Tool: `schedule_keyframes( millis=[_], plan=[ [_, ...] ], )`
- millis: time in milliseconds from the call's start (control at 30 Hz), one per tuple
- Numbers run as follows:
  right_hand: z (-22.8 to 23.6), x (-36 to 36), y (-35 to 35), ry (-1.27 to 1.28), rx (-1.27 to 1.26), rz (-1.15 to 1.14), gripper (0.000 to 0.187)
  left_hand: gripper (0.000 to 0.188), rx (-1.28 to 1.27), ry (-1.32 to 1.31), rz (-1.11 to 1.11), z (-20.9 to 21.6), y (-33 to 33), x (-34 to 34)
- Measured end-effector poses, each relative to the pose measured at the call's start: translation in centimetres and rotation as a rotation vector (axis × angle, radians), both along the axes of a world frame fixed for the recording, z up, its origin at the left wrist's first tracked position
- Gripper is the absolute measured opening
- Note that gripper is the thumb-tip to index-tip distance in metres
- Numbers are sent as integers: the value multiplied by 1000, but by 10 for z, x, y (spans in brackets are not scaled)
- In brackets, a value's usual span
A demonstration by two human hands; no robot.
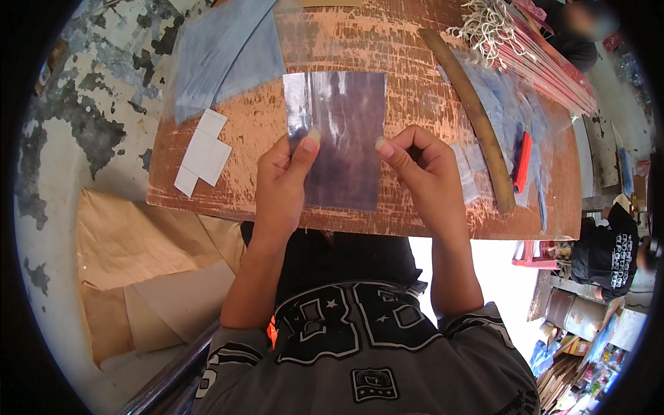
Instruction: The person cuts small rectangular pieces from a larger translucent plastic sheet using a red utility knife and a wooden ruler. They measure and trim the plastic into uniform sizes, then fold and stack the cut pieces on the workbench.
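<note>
Between my two hands I hold up a clear, shiny plastic sheet, roughly rectangular, with the brown tabletop showing dimly through it. My left hand pinches its left edge, thumb on top. At the right edge, my right hand grips it between thumb and curled fingers. Whether the sheet is a single layer or a sleeve I cannot tell. Left of my left hand, a white cut-out card lies on the worn table. A stack of bluish clear plastic sheets rests behind that card.
On the right lie a long wooden ruler, a red cutter and loose plastic pieces. Pink strips with white cords fill the far right corner. Brown paper sits at the lower left. Another person is off to the right.
</note>
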State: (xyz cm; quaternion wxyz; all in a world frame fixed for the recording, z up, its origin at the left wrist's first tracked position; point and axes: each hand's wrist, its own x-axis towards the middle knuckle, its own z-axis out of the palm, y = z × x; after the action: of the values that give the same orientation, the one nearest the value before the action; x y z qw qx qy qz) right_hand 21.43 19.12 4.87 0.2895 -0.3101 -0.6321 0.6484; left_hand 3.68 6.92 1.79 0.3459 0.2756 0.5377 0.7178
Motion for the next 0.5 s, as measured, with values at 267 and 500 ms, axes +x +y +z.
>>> schedule_keyframes(
  millis=[267,500],
  plan=[
    [-6,11,3,87,118,-104,30,27,-4,-29,-13,-3,-2,-4],
    [-18,40,17,3,130,-145,30,33,-75,-11,-72,12,-8,-5]
  ],
)
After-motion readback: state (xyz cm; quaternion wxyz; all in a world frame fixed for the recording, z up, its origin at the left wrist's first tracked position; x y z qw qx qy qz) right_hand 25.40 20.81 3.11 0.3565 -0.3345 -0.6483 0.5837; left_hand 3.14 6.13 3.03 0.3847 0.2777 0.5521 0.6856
